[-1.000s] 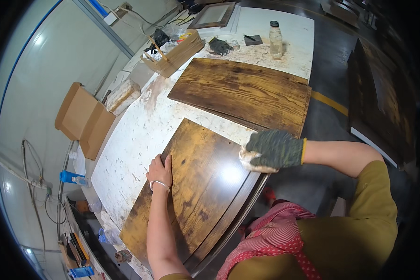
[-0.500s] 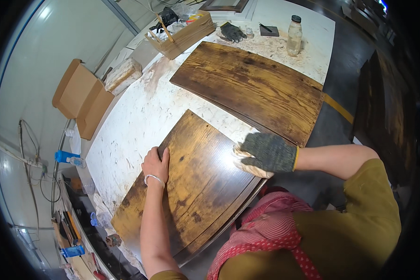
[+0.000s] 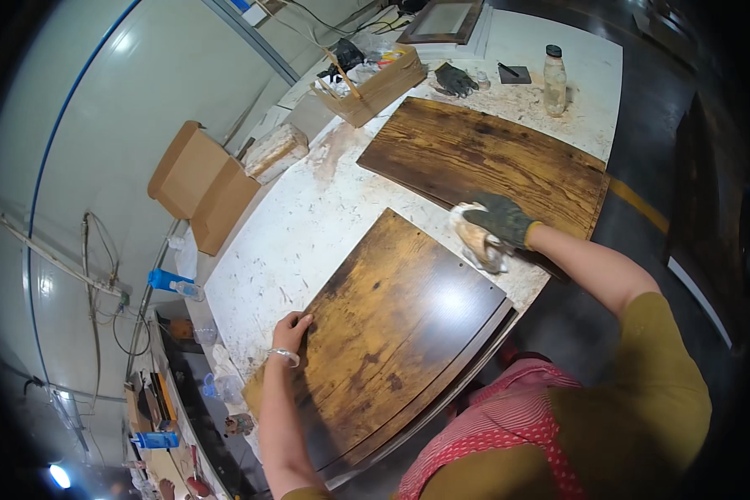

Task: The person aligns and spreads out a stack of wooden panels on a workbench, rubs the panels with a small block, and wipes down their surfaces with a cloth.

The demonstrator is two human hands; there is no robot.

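Note:
My right hand (image 3: 502,218), in a dark knitted glove, is closed on a crumpled white cloth (image 3: 479,242) with tan stains. It is held over the gap between two brown wood-grain boards, off the near one. That near board (image 3: 392,325) lies close to my body, glossy with darker patches, with small holes along its right end. At the board's left edge my bare left hand (image 3: 292,332), with a bracelet at the wrist, grips with its fingers curled. Beyond lies the second board (image 3: 492,154), partly behind my right hand.
The white table (image 3: 267,250) is stained. At its far side are an open-topped cardboard box (image 3: 383,92) of odds and ends, a dark glove (image 3: 456,80) and a capped bottle (image 3: 555,83). An open carton (image 3: 217,196) stands at the left. Dark panels (image 3: 708,225) stand at the right.
My right hand has lifted the cloth off the near board's right end and moved away from me, toward the far board. My left hand has drawn back to the edge. The view has shifted.

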